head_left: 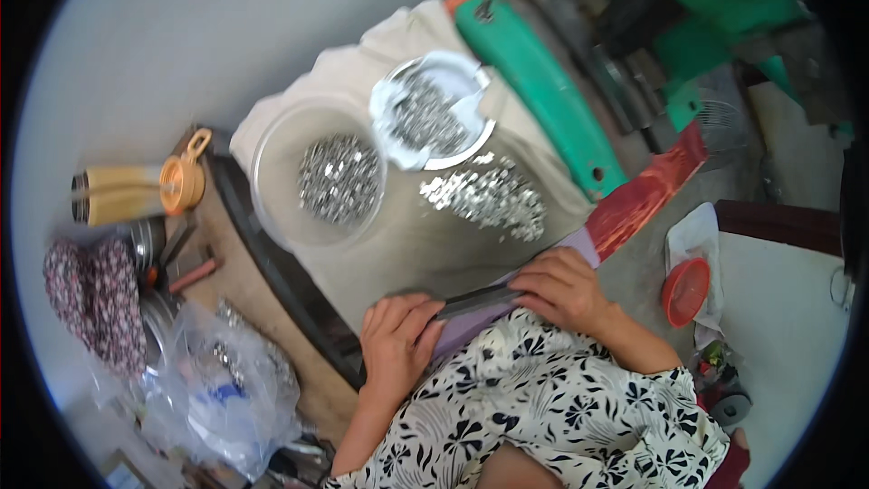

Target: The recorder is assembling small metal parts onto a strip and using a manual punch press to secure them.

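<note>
A narrow dark grey bar (pixel 476 301) lies along the near edge of the cloth-covered table, close to my body. My left hand (pixel 396 337) is closed at its left end, the thumb pressed near it. Around the right end, the fingers of my right hand (pixel 563 290) are curled. Just beyond the bar, a loose pile of small shiny metal pieces (pixel 489 199) is spread on the beige cloth (pixel 407 258). Behind the pile stands a white bowl (pixel 466 81) with similar pieces in it. A translucent plastic tub (pixel 272 190), also holding such pieces, is to its left.
A green metal machine (pixel 534 91) borders the cloth on the right. At the left are a yellow bottle (pixel 122 193) with an orange cap, a patterned cloth (pixel 95 299) and a clear plastic bag (pixel 213 398). A red bowl (pixel 686 292) sits lower at far right.
</note>
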